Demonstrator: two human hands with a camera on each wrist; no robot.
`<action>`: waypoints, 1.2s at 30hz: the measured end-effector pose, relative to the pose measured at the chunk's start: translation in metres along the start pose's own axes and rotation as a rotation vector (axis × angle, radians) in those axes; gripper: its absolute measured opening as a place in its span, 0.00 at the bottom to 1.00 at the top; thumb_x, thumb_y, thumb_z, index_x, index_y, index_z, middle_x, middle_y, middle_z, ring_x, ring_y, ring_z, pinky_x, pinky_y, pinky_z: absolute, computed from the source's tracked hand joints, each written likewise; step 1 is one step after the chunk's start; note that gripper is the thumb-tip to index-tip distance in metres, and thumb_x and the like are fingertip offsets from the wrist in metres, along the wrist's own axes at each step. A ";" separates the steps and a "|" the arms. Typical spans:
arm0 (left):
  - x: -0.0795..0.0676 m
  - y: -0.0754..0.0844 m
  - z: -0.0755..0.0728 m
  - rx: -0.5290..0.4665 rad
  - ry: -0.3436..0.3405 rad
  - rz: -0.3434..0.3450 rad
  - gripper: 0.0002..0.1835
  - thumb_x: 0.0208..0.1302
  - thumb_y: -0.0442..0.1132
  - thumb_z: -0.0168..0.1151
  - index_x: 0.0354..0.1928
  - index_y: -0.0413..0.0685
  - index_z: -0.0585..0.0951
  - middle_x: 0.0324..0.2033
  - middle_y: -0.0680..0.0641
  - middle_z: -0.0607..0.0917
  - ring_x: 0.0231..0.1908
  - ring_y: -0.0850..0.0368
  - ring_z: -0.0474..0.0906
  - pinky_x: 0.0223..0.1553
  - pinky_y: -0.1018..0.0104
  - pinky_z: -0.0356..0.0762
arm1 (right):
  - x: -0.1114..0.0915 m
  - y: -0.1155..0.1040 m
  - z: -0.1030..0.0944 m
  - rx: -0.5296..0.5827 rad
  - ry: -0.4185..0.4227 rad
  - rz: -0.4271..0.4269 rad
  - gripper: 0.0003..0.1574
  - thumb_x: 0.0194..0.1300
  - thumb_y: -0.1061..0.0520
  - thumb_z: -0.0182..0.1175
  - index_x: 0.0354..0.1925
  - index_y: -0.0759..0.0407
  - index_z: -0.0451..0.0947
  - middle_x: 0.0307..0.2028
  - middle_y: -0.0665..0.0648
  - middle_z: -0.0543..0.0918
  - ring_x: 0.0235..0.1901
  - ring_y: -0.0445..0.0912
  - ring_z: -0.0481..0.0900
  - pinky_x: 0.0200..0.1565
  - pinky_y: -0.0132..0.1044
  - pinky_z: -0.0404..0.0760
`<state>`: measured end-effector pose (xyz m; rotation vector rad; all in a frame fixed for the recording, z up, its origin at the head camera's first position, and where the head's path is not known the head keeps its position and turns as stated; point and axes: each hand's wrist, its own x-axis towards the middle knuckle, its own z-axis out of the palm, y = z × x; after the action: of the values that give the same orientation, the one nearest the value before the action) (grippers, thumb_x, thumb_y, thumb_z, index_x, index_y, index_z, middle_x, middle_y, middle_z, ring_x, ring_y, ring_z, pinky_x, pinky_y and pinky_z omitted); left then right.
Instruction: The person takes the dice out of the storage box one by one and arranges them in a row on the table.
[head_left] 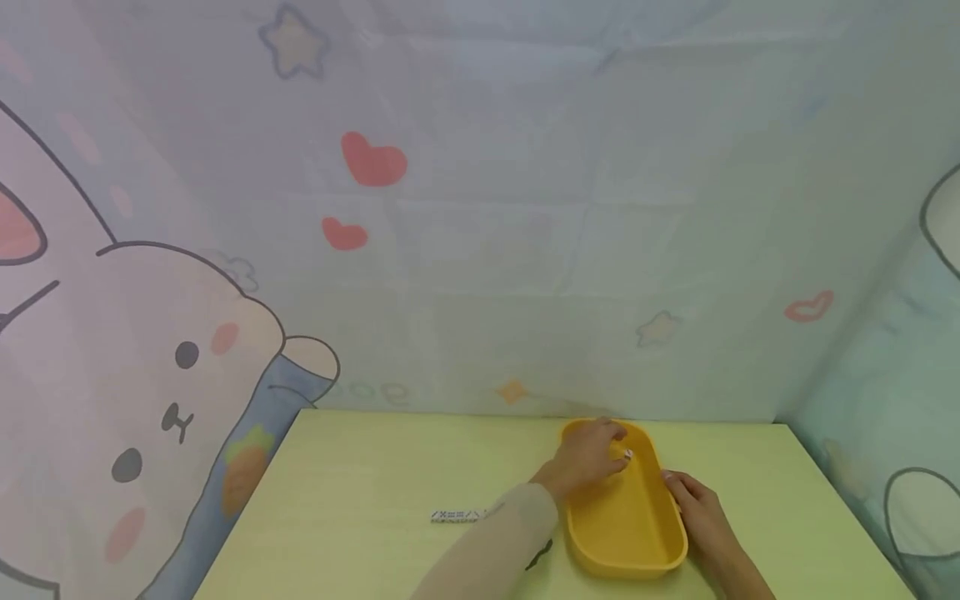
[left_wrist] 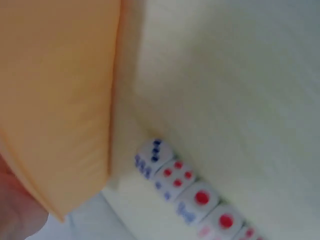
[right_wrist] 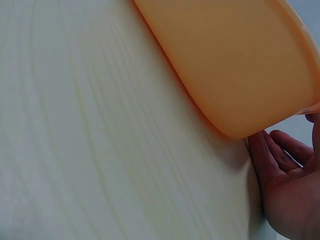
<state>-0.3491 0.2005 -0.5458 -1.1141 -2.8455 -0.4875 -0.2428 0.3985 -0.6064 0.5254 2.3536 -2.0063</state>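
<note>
In the head view my left hand (head_left: 588, 454) reaches over the left rim into a yellow tray (head_left: 626, 533). A white die (head_left: 628, 454) with a red mark shows at the tip of the left thumb, with a gap between thumb and forefinger. My right hand (head_left: 696, 508) grips the tray's right rim, thumb on top; the right wrist view shows its fingers (right_wrist: 287, 150) against the tray's outer wall (right_wrist: 235, 75). Left of the tray, a straight row of white dice (head_left: 453, 516) lies on the table, partly behind the left sleeve. Up close, the left wrist view shows several dice (left_wrist: 175, 175) touching side by side.
The pale yellow-green table (head_left: 360, 475) reaches back to a printed cloth backdrop (head_left: 487, 292) with hearts, stars and a cartoon rabbit. A small dark thing (head_left: 540, 554) shows beside the left sleeve (head_left: 495, 542).
</note>
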 end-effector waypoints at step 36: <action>0.022 0.029 0.037 -0.091 -0.046 -0.170 0.13 0.66 0.47 0.75 0.50 0.58 0.85 0.47 0.61 0.79 0.49 0.65 0.74 0.51 0.74 0.74 | 0.016 -0.004 -0.012 -0.035 -0.031 0.031 0.46 0.81 0.32 0.52 0.75 0.66 0.68 0.70 0.66 0.73 0.52 0.40 0.82 0.48 0.36 0.86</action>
<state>-0.3431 0.2463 -0.5695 -0.9103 -3.0016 -0.6142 -0.2559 0.4132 -0.6042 0.5225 2.3431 -1.9418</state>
